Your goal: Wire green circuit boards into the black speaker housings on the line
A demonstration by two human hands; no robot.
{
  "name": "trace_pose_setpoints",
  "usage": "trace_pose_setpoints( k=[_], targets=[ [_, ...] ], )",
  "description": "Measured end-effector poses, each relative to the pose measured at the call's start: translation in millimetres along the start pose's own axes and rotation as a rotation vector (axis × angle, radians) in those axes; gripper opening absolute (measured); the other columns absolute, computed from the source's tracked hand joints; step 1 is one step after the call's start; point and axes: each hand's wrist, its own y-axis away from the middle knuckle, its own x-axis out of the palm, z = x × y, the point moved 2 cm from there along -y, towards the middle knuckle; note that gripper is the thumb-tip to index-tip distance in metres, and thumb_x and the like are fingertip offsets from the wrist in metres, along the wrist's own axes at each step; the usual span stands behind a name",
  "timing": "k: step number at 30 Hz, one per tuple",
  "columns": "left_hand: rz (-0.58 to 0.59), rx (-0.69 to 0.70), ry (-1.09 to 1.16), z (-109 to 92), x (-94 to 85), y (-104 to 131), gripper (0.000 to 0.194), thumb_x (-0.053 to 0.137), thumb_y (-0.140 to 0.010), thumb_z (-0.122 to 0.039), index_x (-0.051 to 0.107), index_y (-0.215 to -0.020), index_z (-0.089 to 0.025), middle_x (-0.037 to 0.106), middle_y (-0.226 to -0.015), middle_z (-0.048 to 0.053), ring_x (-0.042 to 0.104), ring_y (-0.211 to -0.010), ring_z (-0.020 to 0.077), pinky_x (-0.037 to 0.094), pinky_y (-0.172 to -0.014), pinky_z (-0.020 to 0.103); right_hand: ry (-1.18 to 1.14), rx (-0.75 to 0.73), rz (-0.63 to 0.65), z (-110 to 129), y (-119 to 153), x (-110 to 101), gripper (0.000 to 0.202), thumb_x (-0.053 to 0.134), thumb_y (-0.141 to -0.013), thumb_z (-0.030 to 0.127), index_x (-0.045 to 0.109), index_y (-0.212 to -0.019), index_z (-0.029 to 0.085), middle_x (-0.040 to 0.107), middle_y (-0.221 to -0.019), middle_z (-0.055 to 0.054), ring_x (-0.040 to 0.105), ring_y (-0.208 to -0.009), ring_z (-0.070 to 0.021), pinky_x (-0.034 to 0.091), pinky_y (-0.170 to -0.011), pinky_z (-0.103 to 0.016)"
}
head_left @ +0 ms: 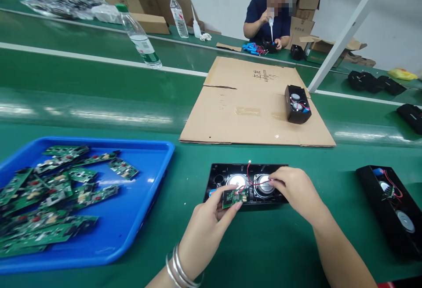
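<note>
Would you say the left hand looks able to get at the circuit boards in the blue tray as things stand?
Probably yes: nothing stands between the left hand and the open blue tray, and the circuit boards lie uncovered, though that hand holds a small green module.

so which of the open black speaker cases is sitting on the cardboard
The far case, on the right side of the cardboard sheet. The near case at the left hand and right hand, and the right-edge case, both rest on the green tabletop.

A person (285, 22) in a dark shirt behind the far bench (211, 47), cardboard boxes (300, 30) nearby, a white-capped water bottle (179, 17) near the bench's back edge, yellow bag (402, 74) toward its right end.
</note>
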Motion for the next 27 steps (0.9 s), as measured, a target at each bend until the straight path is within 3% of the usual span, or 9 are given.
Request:
trace_pose_setpoints(
  k=[2, 6, 10, 12, 17, 21, 27],
  targets=[
    [-0.021, 0.015, -0.028, -0.8, 0.5, -2.6, 0.028, 0.057, -0.075, -0.035, 0.060, -0.099, -0.020, 0.073, -0.077, 0.002, 0.069, -0.062, 0.0210, 0.056, -0.053, 0.028, -0.216, -0.003, -0.042, 7.6, -5.1, 4.0, 0.014, 0.055, -0.083, 0.011, 0.065, -0.079, 0.019, 0.068, -0.082, -0.002, 0.062, -0.074, -0.0157, 0.045, -0.065, -0.026],
    [-0.040, 0.037, -0.021, -1.9, 1.7, -7.2, 0.028, 0.054, -0.076, -0.034, 0.061, -0.100, -0.021, 0.072, -0.073, 0.000, 0.070, -0.074, 0.0216, 0.058, -0.067, 0.029, -0.633, 0.063, 0.047, 17.1, -11.8, 19.1, 0.012, 0.051, -0.086, 0.020, 0.062, -0.082, 0.018, 0.062, -0.071, 0.001, 0.057, -0.062, -0.0117, 0.043, -0.056, -0.022],
    [-0.034, 0.031, -0.013, 5.2, 2.5, -9.0, 0.031, 0.051, -0.077, -0.036, 0.060, -0.102, -0.021, 0.073, -0.073, 0.000, 0.071, -0.076, 0.0218, 0.058, -0.070, 0.031, -0.782, 0.155, 0.078, 16.7, -13.5, 32.2, 0.003, 0.063, -0.077, 0.018, 0.064, -0.074, 0.017, 0.062, -0.067, 0.002, 0.055, -0.059, -0.0110, 0.042, -0.055, -0.021],
    [-0.035, 0.029, -0.010, 8.8, 2.3, -8.9, 0.031, 0.050, -0.077, -0.037, 0.060, -0.103, -0.022, 0.073, -0.072, 0.000, 0.071, -0.077, 0.0224, 0.059, -0.070, 0.032, -0.743, 0.140, 0.052, 16.3, -13.4, 33.8, 0.004, 0.065, -0.075, 0.014, 0.065, -0.072, 0.017, 0.064, -0.068, 0.001, 0.056, -0.061, -0.0116, 0.042, -0.057, -0.021],
    [-0.052, 0.025, 0.045, 7.3, 2.1, -8.9, 0.032, 0.053, -0.076, -0.038, 0.059, -0.102, -0.022, 0.074, -0.081, 0.002, 0.071, -0.076, 0.0227, 0.060, -0.068, 0.033, -0.394, -0.115, 0.021, 21.3, -10.7, 30.2, 0.014, 0.054, -0.084, 0.010, 0.066, -0.079, 0.016, 0.058, -0.075, -0.001, 0.054, -0.068, -0.0123, 0.042, -0.062, -0.022],
    [-0.037, 0.038, 0.058, 1.7, 3.9, -11.5, 0.028, 0.055, -0.075, -0.034, 0.061, -0.099, -0.020, 0.074, -0.085, 0.003, 0.072, -0.074, 0.0223, 0.060, -0.068, 0.032, -0.122, -0.227, 0.028, 23.2, -7.2, 32.9, 0.017, 0.047, -0.090, 0.015, 0.062, -0.083, 0.016, 0.053, -0.077, -0.002, 0.050, -0.066, -0.0111, 0.038, -0.056, -0.020],
    [-0.029, 0.114, 0.021, -1.5, 5.4, -13.1, 0.023, 0.052, -0.076, -0.029, 0.062, -0.096, -0.021, 0.074, -0.085, 0.001, 0.071, -0.078, 0.0221, 0.060, -0.069, 0.030, 0.227, -0.367, -0.091, 28.7, -2.1, 38.3, 0.026, 0.040, -0.091, 0.012, 0.058, -0.073, 0.017, 0.049, -0.069, -0.002, 0.043, -0.058, -0.0122, 0.025, -0.045, -0.022]
  ],
)
